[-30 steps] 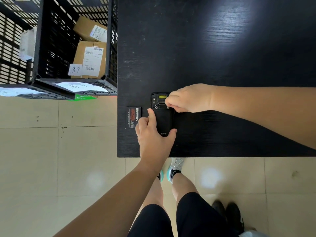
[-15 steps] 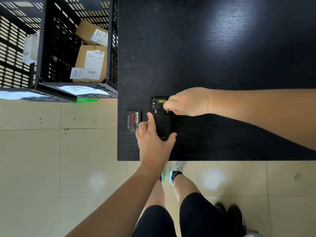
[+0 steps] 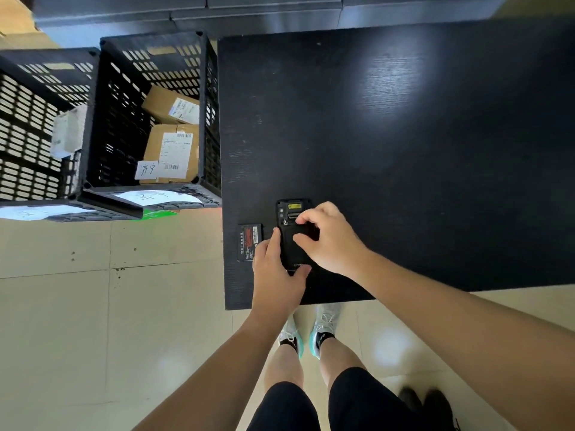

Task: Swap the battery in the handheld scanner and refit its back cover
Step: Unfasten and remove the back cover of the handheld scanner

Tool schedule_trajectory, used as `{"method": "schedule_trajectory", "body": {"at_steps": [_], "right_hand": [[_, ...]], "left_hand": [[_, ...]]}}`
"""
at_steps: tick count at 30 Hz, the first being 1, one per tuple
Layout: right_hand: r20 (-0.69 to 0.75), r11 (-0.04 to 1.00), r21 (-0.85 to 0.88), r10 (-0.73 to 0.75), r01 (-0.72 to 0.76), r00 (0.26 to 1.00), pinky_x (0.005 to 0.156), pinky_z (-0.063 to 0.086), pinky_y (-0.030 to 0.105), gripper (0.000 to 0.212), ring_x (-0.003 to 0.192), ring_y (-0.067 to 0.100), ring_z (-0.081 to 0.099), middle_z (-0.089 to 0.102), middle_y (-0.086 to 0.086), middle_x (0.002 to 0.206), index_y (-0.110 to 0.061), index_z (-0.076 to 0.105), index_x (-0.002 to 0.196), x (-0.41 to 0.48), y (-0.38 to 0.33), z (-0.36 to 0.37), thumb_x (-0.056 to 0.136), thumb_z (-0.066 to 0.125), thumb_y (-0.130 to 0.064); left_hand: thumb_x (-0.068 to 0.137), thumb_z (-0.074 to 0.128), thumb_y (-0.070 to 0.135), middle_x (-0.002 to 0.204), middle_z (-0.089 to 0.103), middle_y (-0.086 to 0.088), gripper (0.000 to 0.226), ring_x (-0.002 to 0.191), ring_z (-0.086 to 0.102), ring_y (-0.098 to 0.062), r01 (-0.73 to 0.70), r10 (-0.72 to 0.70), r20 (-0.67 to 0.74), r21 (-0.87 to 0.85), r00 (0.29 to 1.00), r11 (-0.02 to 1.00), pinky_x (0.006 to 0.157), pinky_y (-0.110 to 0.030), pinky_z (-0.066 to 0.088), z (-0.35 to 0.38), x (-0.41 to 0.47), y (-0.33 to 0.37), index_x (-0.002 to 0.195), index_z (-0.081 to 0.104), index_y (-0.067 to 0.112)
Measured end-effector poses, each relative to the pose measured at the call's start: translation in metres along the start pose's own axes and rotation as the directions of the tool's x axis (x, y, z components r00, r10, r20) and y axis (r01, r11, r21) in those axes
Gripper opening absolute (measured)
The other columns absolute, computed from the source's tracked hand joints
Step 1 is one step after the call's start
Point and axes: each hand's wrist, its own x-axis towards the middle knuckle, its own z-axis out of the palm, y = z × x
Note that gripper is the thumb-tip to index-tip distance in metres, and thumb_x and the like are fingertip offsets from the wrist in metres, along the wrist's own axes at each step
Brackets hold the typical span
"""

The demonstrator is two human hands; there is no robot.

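Shifted onto the back cover (image 3: 292, 244), both hands, left (image 3: 277, 275) and right (image 3: 329, 241), clasp the scanner (image 3: 294, 209), lengthwise, head pointing away.

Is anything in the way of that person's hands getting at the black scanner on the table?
Nothing visible. Both hands are already on the scanner: the left hand holds its near end, the right hand pinches its upper part. The loose battery lies apart, on its left side.

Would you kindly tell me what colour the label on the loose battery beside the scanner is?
Mostly red on a black battery, seen in the head view.
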Motion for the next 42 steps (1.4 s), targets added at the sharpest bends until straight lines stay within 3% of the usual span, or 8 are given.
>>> {"method": "schedule_trajectory", "body": {"at_steps": [7,11,16,23,28,32,36,42], "right_hand": [[-0.039,0.992,-0.115,0.045,-0.050,0.998,0.084,0.052,0.041,0.023,0.103,0.024,0.052,0.043,-0.006,0.121,-0.033,0.057,0.112,-0.002,-0.015,0.003,0.091,0.063,-0.030],[-0.055,0.987,-0.146,0.057,-0.065,0.997,0.093,0.046,0.042,0.022,0.099,0.015,0.040,0.044,-0.005,0.124,-0.029,0.059,0.116,-0.004,-0.023,0.002,0.094,0.061,-0.028],[-0.054,0.976,-0.215,0.020,-0.032,0.998,0.101,0.039,0.046,0.021,0.111,0.021,0.048,0.047,-0.002,0.122,-0.026,0.060,0.116,-0.005,-0.026,0.002,0.095,0.058,-0.025],[-0.023,0.981,-0.182,0.067,-0.070,0.998,0.089,0.037,0.036,0.019,0.114,0.024,0.044,0.043,-0.004,0.124,-0.030,0.057,0.110,0.005,-0.022,0.004,0.093,0.060,-0.021],[-0.038,0.985,-0.162,0.062,-0.068,0.997,0.096,0.031,0.037,0.022,0.116,0.022,0.044,0.044,-0.004,0.124,-0.033,0.057,0.110,0.004,-0.018,0.005,0.093,0.062,-0.021],[-0.065,0.998,-0.028,0.054,-0.056,0.996,0.097,0.042,0.034,0.035,0.109,0.016,0.050,0.048,-0.002,0.124,-0.031,0.053,0.123,-0.003,-0.014,0.004,0.092,0.063,-0.019],[-0.264,0.953,0.212,0.267,-0.215,0.927,0.091,0.049,0.026,0.028,0.096,0.014,0.062,0.065,0.001,0.111,-0.020,0.063,0.119,-0.022,-0.006,0.008,0.090,0.062,-0.020],[-0.169,0.892,0.353,0.357,-0.282,0.919,0.097,0.048,0.030,0.031,0.103,0.014,0.062,0.069,0.000,0.111,-0.019,0.067,0.121,-0.041,-0.007,0.026,0.091,0.061,-0.019]], "left_hand": [[0.079,0.079,0.019,0.135,0.044,-0.002,0.087,0.127,0.044,-0.020,-0.037,0.037,0.016,0.002,0.999,0.999,0.109,-0.038,0.042,-0.001,0.002,-0.006,0.151,0.030,0.017],[0.078,0.079,0.019,0.134,0.046,-0.001,0.086,0.125,0.045,-0.020,-0.045,0.045,0.010,-0.001,0.999,0.999,0.108,-0.036,0.042,-0.002,0.004,-0.008,0.150,0.032,0.016],[0.075,0.081,0.021,0.131,0.047,-0.001,0.085,0.122,0.046,-0.022,-0.055,0.055,0.012,0.015,0.998,0.998,0.107,-0.040,0.043,-0.001,0.007,-0.010,0.147,0.036,0.017],[0.079,0.078,0.017,0.132,0.046,-0.002,0.078,0.123,0.046,-0.021,-0.049,0.049,-0.024,-0.023,0.999,0.999,0.108,-0.035,0.041,-0.002,0.006,-0.006,0.146,0.038,0.016],[0.081,0.077,0.009,0.123,0.047,-0.001,0.064,0.109,0.052,-0.017,-0.021,0.014,-0.088,-0.082,0.996,0.996,0.097,-0.029,0.046,-0.003,0.008,-0.001,0.137,0.048,0.014],[0.077,0.079,0.009,0.118,0.049,0.001,0.061,0.101,0.053,-0.013,0.039,-0.049,-0.076,-0.126,0.996,0.991,0.090,-0.027,0.050,-0.007,0.012,0.005,0.131,0.052,0.016],[0.075,0.080,0.010,0.117,0.052,0.001,0.059,0.092,0.054,-0.010,0.069,-0.084,-0.080,-0.177,0.993,0.982,0.088,-0.029,0.052,-0.008,0.011,0.006,0.127,0.054,0.017],[0.077,0.079,0.013,0.112,0.055,0.004,0.055,0.092,0.054,-0.010,0.066,-0.089,-0.109,-0.201,0.990,0.977,0.083,-0.025,0.051,-0.006,0.007,0.004,0.126,0.056,0.020]]}}
